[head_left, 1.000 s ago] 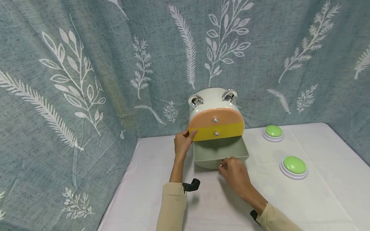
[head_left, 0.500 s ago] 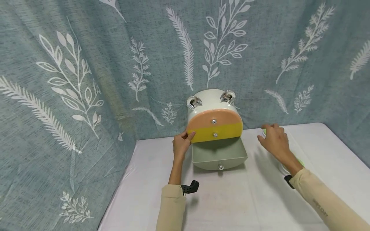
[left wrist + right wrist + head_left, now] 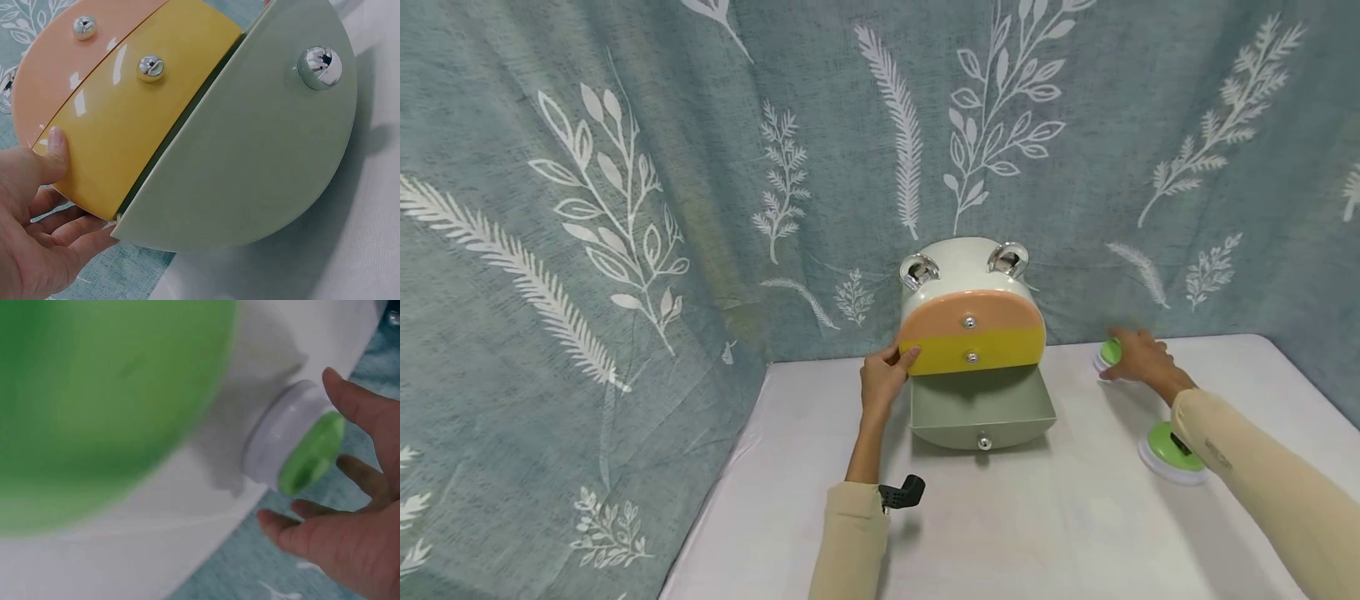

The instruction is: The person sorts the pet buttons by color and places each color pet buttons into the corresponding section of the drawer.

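A small chest of drawers with silver ring ears stands near the back of the table. Its orange and yellow drawers are in, while the grey-green bottom drawer is pulled out. My left hand holds the chest's left side, thumb on the yellow front and fingers around the edge, as the left wrist view shows. My right hand is over the far push-button light, partly covering it. In the right wrist view the fingers are spread around its green dome, with a gap visible.
A second green-domed light sits nearer on the table, partly under my right forearm. Patterned curtains hang behind and to the left. Silver knobs stick out from the drawer fronts.
My right hand has let go of the bottom drawer's knob and moved right to the far green light. The left hand keeps its hold. The bottom drawer stays pulled out.
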